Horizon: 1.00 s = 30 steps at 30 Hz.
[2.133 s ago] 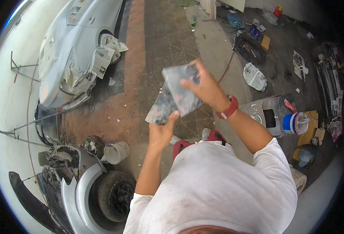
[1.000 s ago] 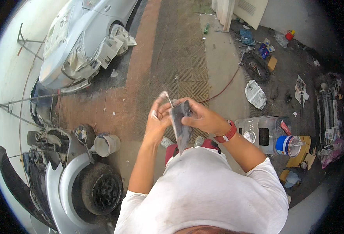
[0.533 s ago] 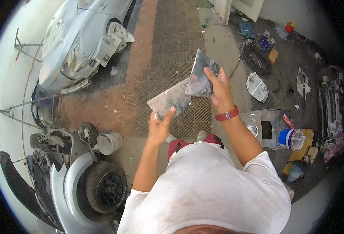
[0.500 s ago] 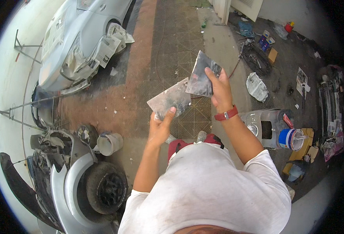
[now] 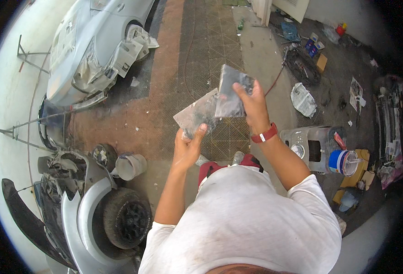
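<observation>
Both of my hands are raised in front of my waist, each closed on a flat rectangular plate. My left hand (image 5: 188, 145) grips the lower edge of a pale, smudged plate (image 5: 196, 111), its thumb lying on top and the other fingers hidden underneath. My right hand (image 5: 255, 107) holds a grey plate (image 5: 229, 93) with dark smears, thumb across its face. The grey plate is tilted, and its lower left edge overlaps the pale plate's right end. I cannot tell whether their surfaces touch. A red band circles my right wrist.
A light car (image 5: 85, 50) masked with newspaper stands at the far left. A vehicle front with an exposed wheel (image 5: 127, 219) and a white bucket (image 5: 130, 166) are at the near left. To the right lie a bumper (image 5: 309, 146), a blue-and-white paint bucket (image 5: 341, 162) and crumpled paper (image 5: 304, 100).
My right hand has shifted slightly left and down, turning the grey plate more upright and further over the pale one. My left hand has barely moved.
</observation>
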Motion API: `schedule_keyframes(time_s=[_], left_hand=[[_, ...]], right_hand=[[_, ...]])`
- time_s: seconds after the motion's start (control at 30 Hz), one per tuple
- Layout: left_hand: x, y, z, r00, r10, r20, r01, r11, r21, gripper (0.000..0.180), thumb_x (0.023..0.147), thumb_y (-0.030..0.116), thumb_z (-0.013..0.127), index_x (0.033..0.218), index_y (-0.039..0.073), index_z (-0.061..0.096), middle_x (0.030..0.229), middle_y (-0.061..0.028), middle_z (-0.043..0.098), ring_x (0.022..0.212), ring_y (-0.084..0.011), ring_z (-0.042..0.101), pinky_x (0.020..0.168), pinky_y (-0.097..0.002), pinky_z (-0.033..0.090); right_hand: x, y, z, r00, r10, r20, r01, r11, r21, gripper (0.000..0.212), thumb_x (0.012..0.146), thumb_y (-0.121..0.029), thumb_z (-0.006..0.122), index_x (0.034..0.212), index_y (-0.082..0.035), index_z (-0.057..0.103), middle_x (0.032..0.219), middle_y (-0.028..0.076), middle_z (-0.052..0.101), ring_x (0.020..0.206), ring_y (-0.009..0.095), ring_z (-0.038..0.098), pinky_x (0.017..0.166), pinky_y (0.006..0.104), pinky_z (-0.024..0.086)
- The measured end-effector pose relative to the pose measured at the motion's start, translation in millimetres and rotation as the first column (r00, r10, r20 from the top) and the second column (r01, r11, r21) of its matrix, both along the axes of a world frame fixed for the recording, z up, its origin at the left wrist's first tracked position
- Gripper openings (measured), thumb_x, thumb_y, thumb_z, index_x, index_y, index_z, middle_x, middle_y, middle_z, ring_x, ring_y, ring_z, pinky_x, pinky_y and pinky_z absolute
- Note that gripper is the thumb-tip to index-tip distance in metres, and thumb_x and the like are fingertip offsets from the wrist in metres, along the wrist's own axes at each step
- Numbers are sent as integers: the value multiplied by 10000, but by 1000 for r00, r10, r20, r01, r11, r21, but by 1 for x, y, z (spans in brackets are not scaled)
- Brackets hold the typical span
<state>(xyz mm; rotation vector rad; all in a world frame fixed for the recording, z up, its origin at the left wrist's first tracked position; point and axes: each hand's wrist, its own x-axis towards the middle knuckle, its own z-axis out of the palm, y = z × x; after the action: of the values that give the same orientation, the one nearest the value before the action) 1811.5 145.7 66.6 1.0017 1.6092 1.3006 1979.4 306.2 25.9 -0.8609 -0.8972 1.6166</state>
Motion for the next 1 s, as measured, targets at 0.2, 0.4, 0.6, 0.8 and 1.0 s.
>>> schedule_keyframes(time_s=[0.2, 0.4, 0.6, 0.8, 1.0], left_hand=[[-5, 1, 3, 991, -21, -135, 23, 1000, 13, 336, 1017, 280, 736, 1168, -19, 710, 1004, -62, 743, 888, -126, 646, 793, -304, 515], [2, 7, 5, 962, -15, -271, 52, 990, 129, 296, 1018, 224, 727, 1181, -23, 721, 1016, -88, 761, 883, -126, 658, 783, -305, 532], [-2, 0, 25, 994, -87, -63, 93, 990, 103, 281, 1016, 200, 726, 1215, 1, 721, 1038, -73, 763, 935, -131, 666, 844, -302, 531], [7, 2, 21, 989, -19, -150, 21, 1000, 14, 288, 1018, 219, 725, 1191, -10, 717, 1024, -49, 747, 920, -117, 638, 848, -311, 519], [-11, -11, 17, 946, -318, -59, 306, 940, -153, 386, 1018, 234, 729, 1311, -4, 651, 1154, -37, 707, 1051, -114, 614, 936, -319, 509]], right_hand=[[-6, -20, 8, 936, 199, 291, -281, 919, 277, 347, 963, -142, 767, 1201, 17, 570, 1122, 112, 712, 975, 163, 689, 861, 343, 586], [-16, -21, -11, 957, 96, 275, -150, 972, 182, 364, 961, -162, 779, 1211, 1, 570, 1103, 69, 695, 995, 125, 647, 876, 305, 548], [-14, -28, 12, 967, 212, 142, -231, 964, 133, 394, 952, -173, 792, 1232, -5, 572, 1124, 73, 690, 1021, 128, 650, 893, 310, 544], [-26, -21, 20, 990, 121, 73, -131, 980, 152, 394, 953, -180, 790, 1232, 3, 581, 1118, 74, 706, 996, 157, 666, 903, 333, 542], [-14, -37, 51, 857, 193, 477, -404, 826, 392, 416, 937, -250, 797, 1181, -10, 561, 992, 129, 710, 894, 198, 680, 818, 386, 547]])
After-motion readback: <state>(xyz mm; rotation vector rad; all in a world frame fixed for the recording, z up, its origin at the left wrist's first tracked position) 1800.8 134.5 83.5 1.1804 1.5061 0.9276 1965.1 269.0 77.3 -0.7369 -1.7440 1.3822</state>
